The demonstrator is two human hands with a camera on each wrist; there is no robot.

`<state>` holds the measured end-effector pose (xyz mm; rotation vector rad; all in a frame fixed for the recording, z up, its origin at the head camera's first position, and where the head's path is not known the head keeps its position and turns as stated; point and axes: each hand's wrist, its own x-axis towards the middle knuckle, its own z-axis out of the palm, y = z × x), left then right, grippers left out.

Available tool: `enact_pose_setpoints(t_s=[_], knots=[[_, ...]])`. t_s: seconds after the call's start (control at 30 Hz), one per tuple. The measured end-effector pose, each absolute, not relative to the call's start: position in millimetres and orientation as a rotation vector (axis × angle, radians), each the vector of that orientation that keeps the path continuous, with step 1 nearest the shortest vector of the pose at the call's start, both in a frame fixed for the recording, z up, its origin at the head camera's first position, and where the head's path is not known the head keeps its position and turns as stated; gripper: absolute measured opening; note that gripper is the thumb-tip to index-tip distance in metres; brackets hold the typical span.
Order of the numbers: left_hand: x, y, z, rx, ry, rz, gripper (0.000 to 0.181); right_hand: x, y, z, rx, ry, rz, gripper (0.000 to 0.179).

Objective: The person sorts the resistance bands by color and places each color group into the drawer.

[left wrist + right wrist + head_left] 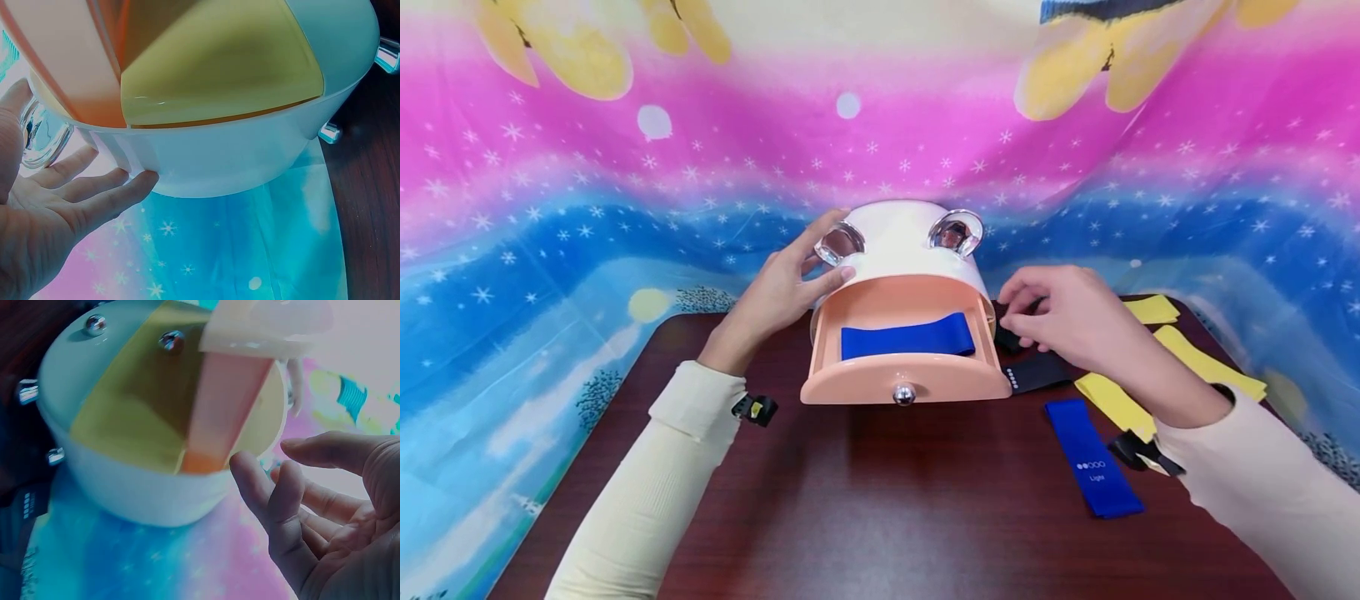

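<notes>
A rounded white storage box [901,237] with silver ears stands on the table. Its top peach drawer [904,373] is pulled out, and a blue resistance band [906,337] lies folded inside. My left hand [782,283] rests against the box's left side, around the ear. In the left wrist view, that hand's fingers [103,203] lie nearly straight along the white wall. My right hand [1067,312] hovers at the box's right side, fingers loosely bent. The right wrist view shows nothing between its thumb and fingers.
Right of the box lie a black band [1037,372], several yellow bands [1210,362] and a blue band [1093,458] printed "Light". Below the open drawer, the box has yellow [131,419] and teal [81,369] drawer fronts. A patterned cloth [880,150] hangs behind the table.
</notes>
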<state>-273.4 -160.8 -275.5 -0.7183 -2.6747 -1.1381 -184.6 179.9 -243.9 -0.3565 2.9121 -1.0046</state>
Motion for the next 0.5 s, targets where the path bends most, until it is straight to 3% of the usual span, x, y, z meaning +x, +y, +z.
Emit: enact_pose_setpoints(t_s=[0.5], knots=[[-274.0,-161.6,-276.2,-0.735,-2.658,-1.135,0.076,-195.4,246.1,-328.2,-0.37,2.808,-0.915,0.02]])
